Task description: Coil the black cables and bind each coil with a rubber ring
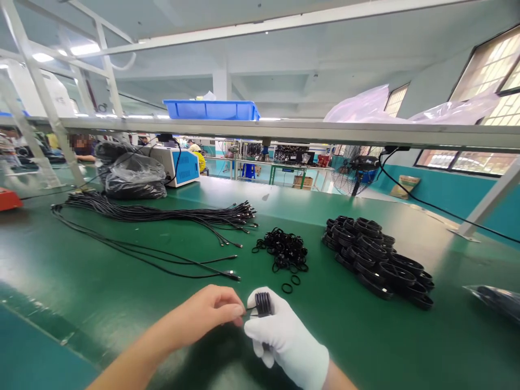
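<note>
My right hand (280,333), in a white glove, is closed around a small coiled black cable (263,304), whose stacked turns show between thumb and fingers. To its left, my bare left hand (215,311) pinches with thumb and fingers right beside the coil. Thin black strands stretch from those fingertips to the coil, looking like a rubber ring, though the far end is hidden. Just beyond the hands lies a pile of black rubber rings (284,249), with a few loose ones nearer me. Straight black cables (162,211) with metal-tipped plugs lie bundled at the left.
Coiled black cables (376,257) are heaped at the right. A plastic bag of black items (136,176) and a blue-and-white machine (181,165) stand at the back left. Overhead, a shelf (284,129) carries a blue bin (211,110). Another plastic bag (495,300) lies far right.
</note>
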`<state>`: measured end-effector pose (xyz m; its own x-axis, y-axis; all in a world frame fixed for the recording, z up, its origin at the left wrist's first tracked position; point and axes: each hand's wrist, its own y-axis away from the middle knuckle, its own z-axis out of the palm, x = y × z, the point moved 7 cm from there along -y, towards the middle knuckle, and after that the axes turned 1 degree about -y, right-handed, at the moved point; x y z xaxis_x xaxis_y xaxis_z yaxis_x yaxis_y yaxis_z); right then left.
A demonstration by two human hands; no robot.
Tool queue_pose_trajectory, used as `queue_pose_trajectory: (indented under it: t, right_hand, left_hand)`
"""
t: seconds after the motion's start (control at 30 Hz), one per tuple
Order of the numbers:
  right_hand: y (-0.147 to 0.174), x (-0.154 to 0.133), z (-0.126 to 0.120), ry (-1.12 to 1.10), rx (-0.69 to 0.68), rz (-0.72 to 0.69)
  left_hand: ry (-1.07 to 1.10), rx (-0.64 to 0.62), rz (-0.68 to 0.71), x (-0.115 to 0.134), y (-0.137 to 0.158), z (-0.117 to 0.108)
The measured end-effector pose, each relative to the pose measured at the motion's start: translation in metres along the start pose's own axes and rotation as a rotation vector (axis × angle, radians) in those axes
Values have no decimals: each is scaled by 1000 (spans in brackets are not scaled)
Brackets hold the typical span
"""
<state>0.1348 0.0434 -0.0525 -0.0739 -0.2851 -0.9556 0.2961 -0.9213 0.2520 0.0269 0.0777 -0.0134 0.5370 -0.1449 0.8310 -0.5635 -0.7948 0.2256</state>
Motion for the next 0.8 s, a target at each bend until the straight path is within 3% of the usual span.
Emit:
queue_pose_trajectory:
  t: [0.1, 0.17, 0.23, 0.3, 0.33, 0.47, 0.53, 0.67, 0.8]
  right_hand:
    - [0, 1, 8, -149, -133, 49]
    - [0, -1, 3, -127, -89, 47]
    - [3, -8, -6, -30, -1, 3]
    - [8, -18, -10, 70, 1, -79]
    - [10, -21, -10, 85, -41, -102]
    - [15, -14, 0, -155, -288, -59]
    - [14, -12, 6, -344, -407, -94]
    - [13, -12, 13, -514, -597, -199]
    - [13, -10, 15, -527, -633, -209]
  left_hand:
    - [-19, 145, 18, 2, 12, 7]
    - [-168, 306, 66, 10, 26, 16]
    - [-371, 459, 220, 27, 41, 29]
    - [-512, 498, 343, 39, 50, 43]
    - [-527, 468, 329, 38, 48, 46]
    - [-300, 217, 12, 5, 26, 39]
    - [-113, 148, -13, -3, 19, 33]
    - [410, 191, 79, 3, 17, 26]
    - [604, 308, 120, 10, 14, 34]
